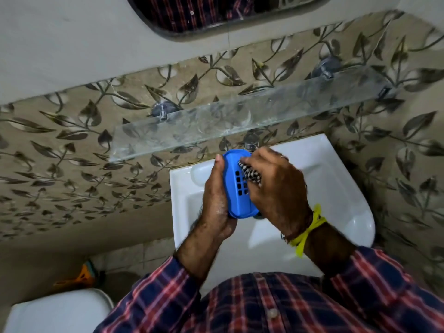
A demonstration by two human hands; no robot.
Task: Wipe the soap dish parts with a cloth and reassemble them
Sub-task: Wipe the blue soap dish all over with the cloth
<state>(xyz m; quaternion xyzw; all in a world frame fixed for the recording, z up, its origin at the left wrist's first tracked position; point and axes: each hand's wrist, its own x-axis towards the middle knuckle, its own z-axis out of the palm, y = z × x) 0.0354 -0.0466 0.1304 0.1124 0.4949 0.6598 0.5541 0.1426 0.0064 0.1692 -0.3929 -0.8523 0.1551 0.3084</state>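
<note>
Above the white sink (187, 200), the left hand (216, 200) holds a blue soap dish part (234, 186), a slotted tray with square holes; its grip is wrapped round the part's left rim, thumb tip showing at the upper edge. The right hand (274, 188) presses a black-and-white checked cloth (248, 173) against the tray's face, its grip curled and bunched over the cloth, just below the tap (251, 141) at the sink's back edge. A yellow band (310, 227) is tied at the right wrist. A glass shelf (240, 121) runs along the leaf-patterned wall above the sink, with a mirror (216, 13) higher up. A white toilet lid (60, 311) shows at the lower left.
</note>
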